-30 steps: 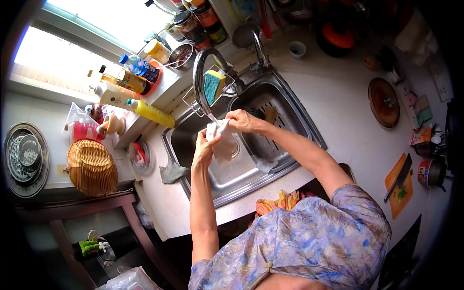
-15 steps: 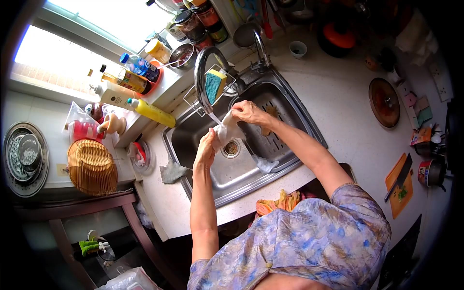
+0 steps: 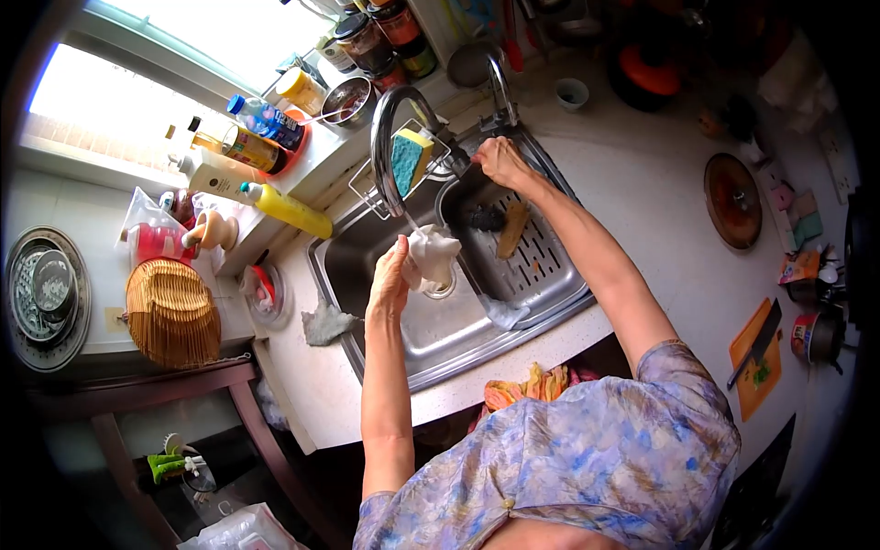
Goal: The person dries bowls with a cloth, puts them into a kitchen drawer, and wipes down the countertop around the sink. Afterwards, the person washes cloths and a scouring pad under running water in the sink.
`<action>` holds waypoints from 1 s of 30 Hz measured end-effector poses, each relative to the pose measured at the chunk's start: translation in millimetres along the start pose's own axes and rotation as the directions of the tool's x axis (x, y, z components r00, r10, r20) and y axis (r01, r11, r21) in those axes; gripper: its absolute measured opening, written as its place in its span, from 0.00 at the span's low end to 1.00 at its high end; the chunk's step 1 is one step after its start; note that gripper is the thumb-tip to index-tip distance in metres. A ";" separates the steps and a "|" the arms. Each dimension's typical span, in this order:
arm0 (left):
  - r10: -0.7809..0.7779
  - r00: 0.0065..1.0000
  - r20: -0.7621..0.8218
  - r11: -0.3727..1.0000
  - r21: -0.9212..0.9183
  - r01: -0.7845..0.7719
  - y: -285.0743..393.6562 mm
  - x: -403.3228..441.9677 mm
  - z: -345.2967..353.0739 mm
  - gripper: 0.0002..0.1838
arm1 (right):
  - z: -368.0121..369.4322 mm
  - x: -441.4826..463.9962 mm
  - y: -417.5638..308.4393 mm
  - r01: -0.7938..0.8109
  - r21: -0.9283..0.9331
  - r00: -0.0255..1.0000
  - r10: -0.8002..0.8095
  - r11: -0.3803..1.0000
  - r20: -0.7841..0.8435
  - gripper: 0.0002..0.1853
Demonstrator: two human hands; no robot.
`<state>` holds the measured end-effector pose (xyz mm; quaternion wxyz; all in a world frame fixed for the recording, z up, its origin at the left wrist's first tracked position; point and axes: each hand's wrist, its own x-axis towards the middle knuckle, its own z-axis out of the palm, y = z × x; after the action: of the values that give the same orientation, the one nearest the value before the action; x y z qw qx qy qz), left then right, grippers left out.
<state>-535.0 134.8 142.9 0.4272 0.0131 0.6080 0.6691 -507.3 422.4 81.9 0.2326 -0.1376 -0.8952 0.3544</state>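
My left hand (image 3: 390,280) is closed on a wet, bunched white cloth (image 3: 433,255) above the left basin of the steel sink (image 3: 417,339). The cloth hangs just under the spout of the curved chrome faucet (image 3: 381,151), where a thin stream of water shows. Reaching across the right basin, my right hand (image 3: 502,163) has its fingers closed at the faucet handle (image 3: 461,162), which they mostly hide. Below that hand, a dark scrubber (image 3: 488,218) and a brown elongated piece (image 3: 512,229) lie in the right basin.
A wire rack (image 3: 367,194) holds a teal and yellow sponge (image 3: 410,160) behind the faucet. Bottles and jars line the window ledge, among them a yellow bottle (image 3: 291,211). A grey rag (image 3: 326,324) lies left of the sink. On the right, a knife (image 3: 756,344) rests on an orange cutting board (image 3: 750,403).
My right hand has let go of the white cloth and moved up and right to the faucet handle. The cloth now hangs bunched from my left hand alone.
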 end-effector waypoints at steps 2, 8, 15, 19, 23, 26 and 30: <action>0.009 1.000 0.008 0.999 -0.035 -0.009 -0.4 -3.3 -5.6 0.27 | -0.6 -6.4 -6.4 -0.024 -0.084 0.999 0.026 0.996 0.020 0.11; 0.055 0.998 -0.028 0.977 -0.204 -0.060 9.1 -22.9 5.1 0.29 | 7.7 -63.4 -90.4 0.202 0.306 0.826 -0.329 0.931 0.457 0.60; 0.000 0.991 -0.134 0.952 -0.302 -0.041 -1.4 -27.7 -28.6 0.07 | 36.6 -85.9 -121.5 -0.120 0.597 0.854 -0.224 0.793 0.470 0.18; 0.146 0.970 -0.196 0.946 -0.260 -0.195 -31.9 -35.3 -40.2 0.10 | 31.4 -97.5 -144.0 -0.376 0.787 0.898 -0.016 0.489 0.439 0.12; 0.125 0.992 -0.011 0.879 -0.462 -0.116 -33.2 -50.0 3.6 0.29 | 52.3 -106.7 -159.5 -0.476 0.879 0.870 0.148 0.004 0.470 0.15; 0.216 0.976 -0.011 0.891 -0.406 -0.201 -58.3 -40.2 17.4 0.37 | 74.8 -116.6 -166.4 -0.435 0.900 0.867 0.275 0.009 0.416 0.12; 0.179 0.975 0.128 0.941 -0.310 -0.132 -57.0 -48.5 5.3 0.30 | 79.8 -119.0 -142.4 -0.249 0.704 0.951 0.030 0.665 0.308 0.18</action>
<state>-469.7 104.6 121.6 0.4158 0.0480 0.4616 0.7822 -458.2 226.7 92.3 0.1159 -0.0514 -0.6862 0.7162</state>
